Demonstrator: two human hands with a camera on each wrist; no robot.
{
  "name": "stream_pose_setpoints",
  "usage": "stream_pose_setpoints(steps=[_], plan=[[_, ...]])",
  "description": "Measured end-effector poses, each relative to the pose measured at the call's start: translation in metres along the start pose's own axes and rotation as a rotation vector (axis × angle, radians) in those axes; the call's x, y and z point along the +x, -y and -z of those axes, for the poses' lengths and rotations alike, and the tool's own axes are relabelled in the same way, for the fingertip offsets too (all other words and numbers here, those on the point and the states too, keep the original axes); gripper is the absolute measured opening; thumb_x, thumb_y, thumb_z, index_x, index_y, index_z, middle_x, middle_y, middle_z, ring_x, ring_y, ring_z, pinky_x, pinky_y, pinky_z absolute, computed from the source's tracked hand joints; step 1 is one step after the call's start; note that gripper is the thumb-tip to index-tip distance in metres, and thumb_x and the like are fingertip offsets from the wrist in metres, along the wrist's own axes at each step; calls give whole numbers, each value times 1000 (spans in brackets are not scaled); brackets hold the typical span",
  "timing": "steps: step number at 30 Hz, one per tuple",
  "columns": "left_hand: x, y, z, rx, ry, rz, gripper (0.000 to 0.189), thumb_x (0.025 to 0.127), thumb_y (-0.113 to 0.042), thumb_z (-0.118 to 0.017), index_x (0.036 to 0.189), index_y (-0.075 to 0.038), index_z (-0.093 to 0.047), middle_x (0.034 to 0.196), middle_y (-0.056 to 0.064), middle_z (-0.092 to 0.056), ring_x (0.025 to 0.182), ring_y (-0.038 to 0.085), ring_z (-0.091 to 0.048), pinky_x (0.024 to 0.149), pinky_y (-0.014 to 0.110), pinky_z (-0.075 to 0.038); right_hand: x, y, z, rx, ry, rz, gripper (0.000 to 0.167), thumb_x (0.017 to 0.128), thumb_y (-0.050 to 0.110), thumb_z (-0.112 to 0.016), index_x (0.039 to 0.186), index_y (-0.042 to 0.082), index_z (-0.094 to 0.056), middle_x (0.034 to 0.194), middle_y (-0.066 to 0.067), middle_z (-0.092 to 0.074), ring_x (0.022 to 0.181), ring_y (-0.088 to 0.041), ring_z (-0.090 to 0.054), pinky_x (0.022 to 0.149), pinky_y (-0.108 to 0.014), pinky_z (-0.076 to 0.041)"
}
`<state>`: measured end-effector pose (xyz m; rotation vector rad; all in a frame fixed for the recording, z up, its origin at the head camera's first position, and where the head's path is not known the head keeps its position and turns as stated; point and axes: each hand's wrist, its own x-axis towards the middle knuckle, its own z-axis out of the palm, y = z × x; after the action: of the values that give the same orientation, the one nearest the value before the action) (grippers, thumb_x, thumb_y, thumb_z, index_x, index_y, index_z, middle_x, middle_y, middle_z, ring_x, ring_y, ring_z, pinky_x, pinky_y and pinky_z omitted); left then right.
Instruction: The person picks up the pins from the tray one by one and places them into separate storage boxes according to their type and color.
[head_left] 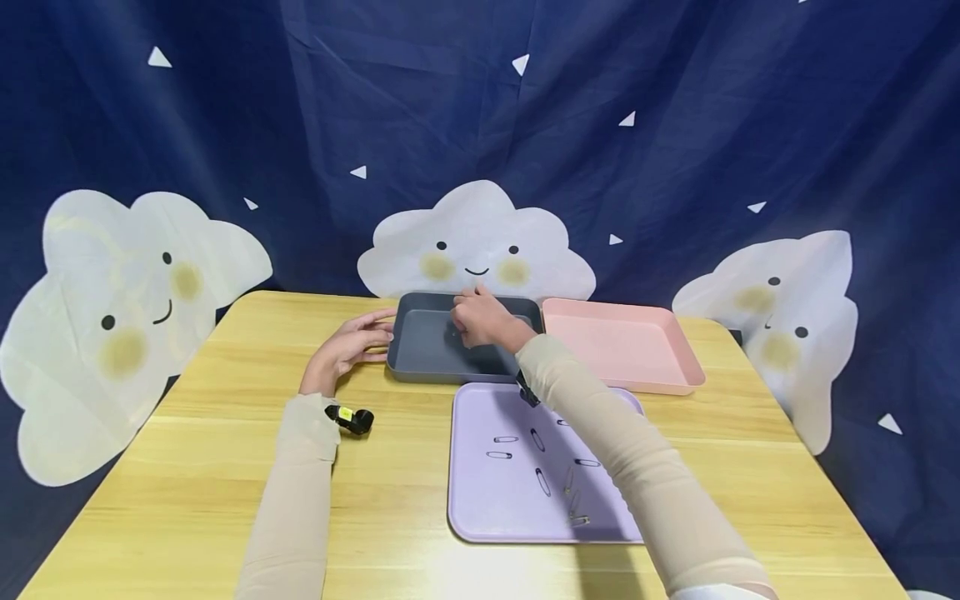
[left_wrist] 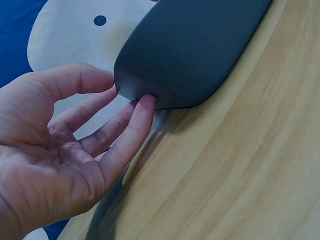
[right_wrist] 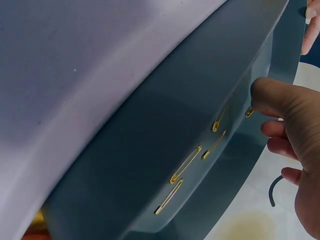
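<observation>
My left hand (head_left: 352, 343) touches the left end of a dark grey tray (head_left: 465, 377), its fingers spread and fingertips against the outer wall. In the left wrist view those fingertips (left_wrist: 146, 100) press on the tray's corner. Over the same tray, my right hand (head_left: 482, 318) pinches a gold safety pin (right_wrist: 249, 112), mostly hidden by thumb and fingers. Several gold safety pins lie in the dark tray below it, one of them a long pin (right_wrist: 186, 164) in the right wrist view.
A lavender tray (head_left: 468, 500) lies in front, with several black and gold safety pins, such as a black pin (head_left: 542, 482). The right forearm crosses above it. A pink tray (head_left: 622, 346) stands right of the dark one. A cloud-patterned curtain (head_left: 420, 100) hangs behind the wooden table (head_left: 202, 467).
</observation>
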<state>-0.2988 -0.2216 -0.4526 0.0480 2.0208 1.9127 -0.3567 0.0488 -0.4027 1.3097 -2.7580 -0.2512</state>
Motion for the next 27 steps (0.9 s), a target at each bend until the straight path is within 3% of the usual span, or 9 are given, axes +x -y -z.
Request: stream_pose_setpoints(steps=[9,17,22,27], plan=[[-11,-16,-9,-17,10,19,67,103,-1,-51,163,-11,-24,161,25,-33,138,39,-49,89,31,-59,0,-1,-2,-7,4,0,13,83,18,-76,76,16,-65,92,-1,-63,98,-24,-54,89,-40,-36],[1,-1,-3,10,-7,3,64,103,-6,-53,162,-18,-30,160,22,-37,127,27,-59,86,29,-59,-4,0,0,-17,-3,1,14,83,22,-78,87,14,-67,97,-4,-61,101,-25,-51,90,-42,-34],[2,0,-1,15,1,-5,64,103,-6,-54,162,-17,-29,159,22,-38,123,24,-61,87,31,-59,-6,-1,1,-29,1,4,27,85,30,-78,105,15,-68,108,-5,-57,104,-26,-45,91,-43,-31],[1,1,0,6,-2,1,65,103,-6,-53,162,-17,-28,160,22,-37,122,22,-61,89,31,-59,-9,-3,4,-33,-42,17,36,85,35,-79,112,16,-66,115,-6,-55,107,-27,-43,92,-44,-32]])
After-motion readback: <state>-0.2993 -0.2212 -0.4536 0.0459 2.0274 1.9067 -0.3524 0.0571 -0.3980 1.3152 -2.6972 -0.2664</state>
